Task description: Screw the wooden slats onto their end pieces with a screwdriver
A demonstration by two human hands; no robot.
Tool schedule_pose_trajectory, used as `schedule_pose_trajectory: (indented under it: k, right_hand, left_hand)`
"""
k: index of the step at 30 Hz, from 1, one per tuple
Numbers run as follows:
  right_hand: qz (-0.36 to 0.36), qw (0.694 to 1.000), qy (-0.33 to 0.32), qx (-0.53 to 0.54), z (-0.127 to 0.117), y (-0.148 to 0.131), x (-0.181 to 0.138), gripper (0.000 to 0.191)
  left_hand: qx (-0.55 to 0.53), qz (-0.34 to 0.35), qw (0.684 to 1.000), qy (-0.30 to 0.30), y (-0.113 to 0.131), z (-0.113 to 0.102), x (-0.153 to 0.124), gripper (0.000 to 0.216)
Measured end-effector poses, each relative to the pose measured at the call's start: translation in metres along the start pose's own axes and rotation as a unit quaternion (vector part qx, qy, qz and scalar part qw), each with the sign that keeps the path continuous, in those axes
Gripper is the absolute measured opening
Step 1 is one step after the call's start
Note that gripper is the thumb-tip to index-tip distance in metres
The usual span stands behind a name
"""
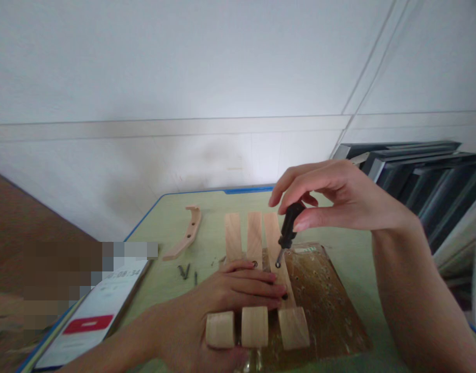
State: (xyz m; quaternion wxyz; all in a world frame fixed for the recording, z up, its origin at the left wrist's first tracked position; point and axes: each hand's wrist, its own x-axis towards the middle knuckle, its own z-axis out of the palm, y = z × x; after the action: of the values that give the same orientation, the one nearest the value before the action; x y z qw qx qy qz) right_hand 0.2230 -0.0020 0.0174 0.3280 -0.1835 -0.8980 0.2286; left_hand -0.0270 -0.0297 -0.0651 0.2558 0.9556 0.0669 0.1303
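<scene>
Three smooth, hook-ended wooden pieces [254,233] lie at lower centre beneath the flat, outstretched left hand [220,292]. The right hand [333,194] grips a black screwdriver [289,224], its tip at the rightmost piece's upper hole. Work looks partway: the middle piece seems to hold a screw, while loose metal screws [182,272] and a curved wooden piece [192,230] lie apart, left of centre.

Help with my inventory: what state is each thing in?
Three long pale wooden strips: side by side
Black-handled metal screwdriver: tilted, tip at the rightmost strip
Curved pale wooden piece: lying apart
Slim dark metal screws: loose on the pale green table
White-screened phone: lit
Left hand: flat across the strips
Right hand: gripping the screwdriver
</scene>
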Motion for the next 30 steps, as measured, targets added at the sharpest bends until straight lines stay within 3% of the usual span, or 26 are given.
schedule_pose_trajectory:
  k: [5, 12, 19, 30]
  right_hand:
    - [0.03, 0.999, 0.021, -0.007, 0.003, 0.0, 0.0, 0.014]
    - [0.043, 0.999, 0.019, -0.014, 0.008, 0.001, 0.003, 0.023]
    - [0.069, 0.991, 0.074, -0.09, 0.011, 0.002, 0.004, 0.029]
    - [0.051, 0.989, 0.082, -0.112, 0.015, 0.001, 0.007, 0.039]
  left_hand:
    - [-0.011, -0.003, 1.0, 0.001, 0.0, 0.0, -0.001, 0.065]
    - [0.001, -0.001, 1.0, 0.004, 0.0, 0.0, 0.001, 0.066]
    - [-0.01, 0.0, 1.0, 0.018, 0.002, 0.001, 0.003, 0.065]
    - [0.009, 0.004, 1.0, 0.004, 0.001, -0.001, 0.002, 0.065]
